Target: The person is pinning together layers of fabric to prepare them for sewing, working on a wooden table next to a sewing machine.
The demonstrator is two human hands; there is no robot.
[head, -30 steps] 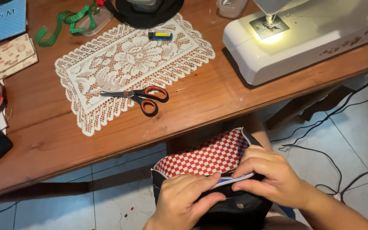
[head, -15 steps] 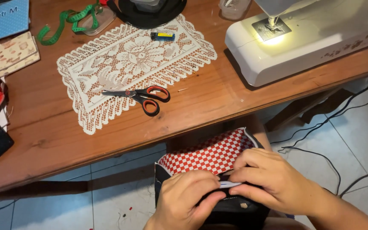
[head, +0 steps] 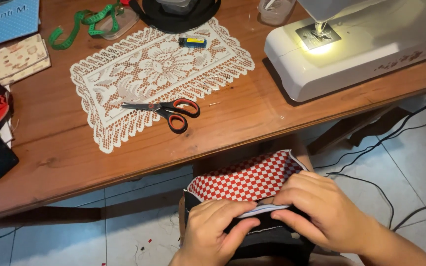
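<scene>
Left hand: the left hand (head: pixel 218 229) sits low in the head view, below the table edge, fingers curled and pinched on the near edge of the fabric piece (head: pixel 245 180).
Right hand: the right hand (head: pixel 321 212) lies just beside the left, fingers bent down and closed on the same edge, thumb tucked under.
Fabric piece: red-and-white checked cloth with a black layer beneath, held in front of the person, below and apart from the wooden table (head: pixel 50 152); a thin white strip (head: pixel 260 211) shows between the two hands at the folded edge.
On the table: a white lace doily (head: pixel 139 79) with red-handled scissors (head: pixel 166 109) lying shut across its near side, and a small blue lighter (head: pixel 192 42) at its far edge.
Right side: white sewing machine (head: pixel 371 44), its lamp lit.
Far left: green measuring tape (head: pixel 82 24).
Floor: pale tiles, black cables (head: pixel 395 143) trailing under the machine.
</scene>
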